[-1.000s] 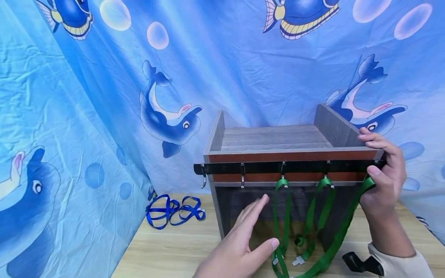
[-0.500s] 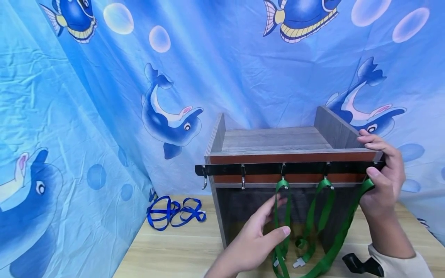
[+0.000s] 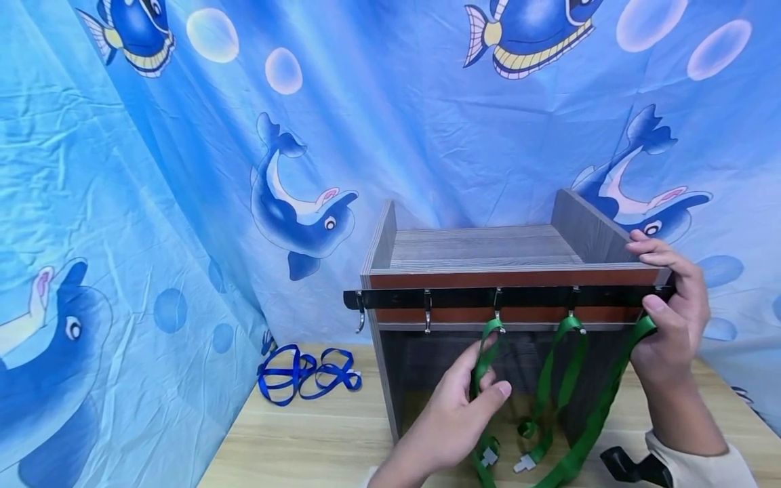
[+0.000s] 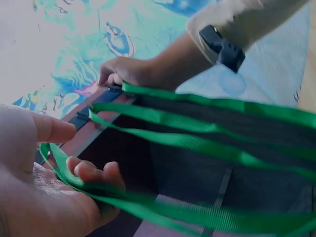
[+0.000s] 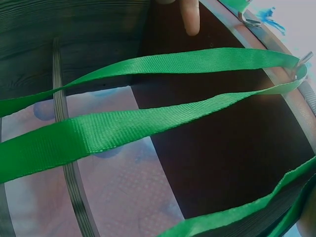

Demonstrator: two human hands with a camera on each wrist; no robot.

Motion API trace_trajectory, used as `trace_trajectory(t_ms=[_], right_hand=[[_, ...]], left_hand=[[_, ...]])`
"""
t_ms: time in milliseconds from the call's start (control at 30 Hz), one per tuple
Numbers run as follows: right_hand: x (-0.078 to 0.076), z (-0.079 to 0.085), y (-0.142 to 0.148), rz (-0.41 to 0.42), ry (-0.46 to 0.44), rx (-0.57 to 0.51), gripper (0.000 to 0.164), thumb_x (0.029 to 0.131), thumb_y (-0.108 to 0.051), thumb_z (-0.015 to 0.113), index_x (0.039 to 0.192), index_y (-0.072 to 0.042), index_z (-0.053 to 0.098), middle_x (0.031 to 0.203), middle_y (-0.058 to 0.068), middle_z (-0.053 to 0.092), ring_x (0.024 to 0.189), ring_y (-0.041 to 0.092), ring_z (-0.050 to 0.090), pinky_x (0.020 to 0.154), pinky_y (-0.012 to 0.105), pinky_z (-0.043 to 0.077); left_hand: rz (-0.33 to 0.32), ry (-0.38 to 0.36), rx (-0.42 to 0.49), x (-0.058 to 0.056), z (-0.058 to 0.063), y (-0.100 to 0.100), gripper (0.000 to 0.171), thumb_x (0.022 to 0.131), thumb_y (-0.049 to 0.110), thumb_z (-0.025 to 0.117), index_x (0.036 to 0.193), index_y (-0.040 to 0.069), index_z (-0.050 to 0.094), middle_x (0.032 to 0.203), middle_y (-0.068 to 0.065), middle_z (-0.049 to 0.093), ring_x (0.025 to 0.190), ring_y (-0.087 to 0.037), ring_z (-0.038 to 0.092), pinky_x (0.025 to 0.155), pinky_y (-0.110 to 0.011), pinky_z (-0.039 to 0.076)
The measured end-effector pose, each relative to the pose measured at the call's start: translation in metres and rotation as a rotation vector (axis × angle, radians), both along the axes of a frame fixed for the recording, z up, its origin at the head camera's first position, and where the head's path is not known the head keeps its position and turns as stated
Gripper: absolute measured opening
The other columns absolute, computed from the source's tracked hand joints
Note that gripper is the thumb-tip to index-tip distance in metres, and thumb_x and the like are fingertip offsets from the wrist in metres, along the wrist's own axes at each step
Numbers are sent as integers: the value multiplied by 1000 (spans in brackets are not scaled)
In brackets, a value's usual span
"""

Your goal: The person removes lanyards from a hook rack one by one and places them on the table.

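A grey wooden shelf unit [image 3: 476, 244] carries a black rail [image 3: 533, 297] with several metal hooks across its front. Three green lanyards hang from it: a left one [image 3: 486, 358], a middle one [image 3: 570, 386] and a right one [image 3: 601, 417]. My left hand [image 3: 448, 413] has curled fingers round the left lanyard just below its hook, with the thumb apart; the ribbon crosses its palm [image 4: 44, 197] in the left wrist view. My right hand [image 3: 674, 318] grips the unit's upper right corner, fingers on the side panel and thumb at the rail's end, by the right lanyard's top.
Blue lanyards [image 3: 295, 371] lie coiled on the wooden table [image 3: 305, 440], left of the unit. Two hooks at the rail's left end hold nothing. A blue curtain [image 3: 183, 203] printed with dolphins and fish stands behind and to the left.
My left hand has moved right and up to the left green lanyard, curling its fingers round the ribbon and drawing its strands together to the left. My right hand stays on the corner.
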State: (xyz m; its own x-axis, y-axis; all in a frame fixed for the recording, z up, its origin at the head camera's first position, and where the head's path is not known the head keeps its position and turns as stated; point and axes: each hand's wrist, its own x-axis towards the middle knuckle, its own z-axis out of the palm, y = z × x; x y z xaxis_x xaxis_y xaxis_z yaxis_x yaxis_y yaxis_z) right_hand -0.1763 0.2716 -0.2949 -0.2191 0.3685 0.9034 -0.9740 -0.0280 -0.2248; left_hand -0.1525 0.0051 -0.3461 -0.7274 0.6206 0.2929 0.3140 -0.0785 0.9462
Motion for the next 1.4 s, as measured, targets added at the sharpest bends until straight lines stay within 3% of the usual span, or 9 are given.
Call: trace_trajectory(t_ms=[100, 267, 400, 633, 767, 933, 1133, 1233, 1400], right_hand=[[0, -1, 1, -10, -4, 7, 35, 84, 0, 53, 115, 15, 62, 125, 19, 70, 138, 36, 55, 130, 40, 27], [1, -1, 2, -21, -5, 14, 36, 84, 0, 52, 115, 15, 62, 125, 19, 70, 138, 36, 55, 130, 41, 26], [1, 0, 1, -7, 0, 0, 35, 84, 1, 52, 114, 15, 62, 124, 20, 70, 137, 37, 55, 130, 40, 27], [1, 3, -2, -5, 9, -1, 35, 83, 2, 51, 114, 15, 62, 123, 20, 70, 136, 37, 56, 129, 39, 29], [0, 3, -2, -17, 6, 8, 35, 83, 2, 50, 114, 15, 62, 123, 19, 71, 136, 36, 56, 129, 39, 29], [0, 3, -1, -34, 3, 18, 36, 84, 1, 50, 114, 15, 62, 124, 18, 71, 137, 35, 56, 130, 39, 27], [0, 0, 1, -23, 2, 21, 36, 84, 1, 51, 115, 15, 62, 126, 19, 70, 137, 36, 55, 129, 39, 28], [0, 0, 1, -19, 3, 22, 36, 84, 1, 51, 115, 15, 62, 126, 19, 70, 138, 36, 55, 129, 39, 28], [0, 0, 1, -22, 1, 14, 36, 83, 1, 52, 115, 15, 62, 125, 19, 71, 137, 36, 56, 129, 38, 29]], left_hand=[[29, 60, -47, -3, 1, -4, 40, 113, 32, 50, 153, 30, 47, 81, 5, 38, 64, -5, 34, 61, -20, 34], [107, 133, -138, -3, 3, -6, 38, 115, 42, 40, 141, 25, 62, 90, 8, 57, 90, -1, 54, 79, -21, 45], [173, 213, -178, -4, 3, -7, 45, 115, 44, 36, 121, 20, 73, 78, 8, 53, 84, -2, 53, 80, -22, 46], [455, 433, -367, -4, 2, -12, 50, 114, 50, 31, 110, 32, 78, 98, 8, 57, 99, -8, 49, 86, -28, 45], [522, 435, -440, -4, 6, -16, 52, 114, 50, 33, 110, 27, 80, 88, 8, 57, 87, -5, 49, 74, -23, 45], [583, 432, -465, -4, 10, -18, 46, 114, 45, 43, 112, 22, 83, 92, 11, 77, 86, -4, 68, 67, -23, 52], [512, 274, -403, -3, 13, -21, 50, 112, 51, 45, 112, 18, 82, 55, 15, 62, 47, 0, 53, 49, -23, 41], [433, 203, -317, -3, 14, -22, 51, 112, 52, 44, 110, 17, 81, 70, 14, 76, 56, 2, 65, 62, -19, 53], [293, 201, -186, -4, 16, -24, 47, 113, 47, 42, 121, 16, 76, 110, 2, 83, 84, -6, 78, 84, -22, 62]])
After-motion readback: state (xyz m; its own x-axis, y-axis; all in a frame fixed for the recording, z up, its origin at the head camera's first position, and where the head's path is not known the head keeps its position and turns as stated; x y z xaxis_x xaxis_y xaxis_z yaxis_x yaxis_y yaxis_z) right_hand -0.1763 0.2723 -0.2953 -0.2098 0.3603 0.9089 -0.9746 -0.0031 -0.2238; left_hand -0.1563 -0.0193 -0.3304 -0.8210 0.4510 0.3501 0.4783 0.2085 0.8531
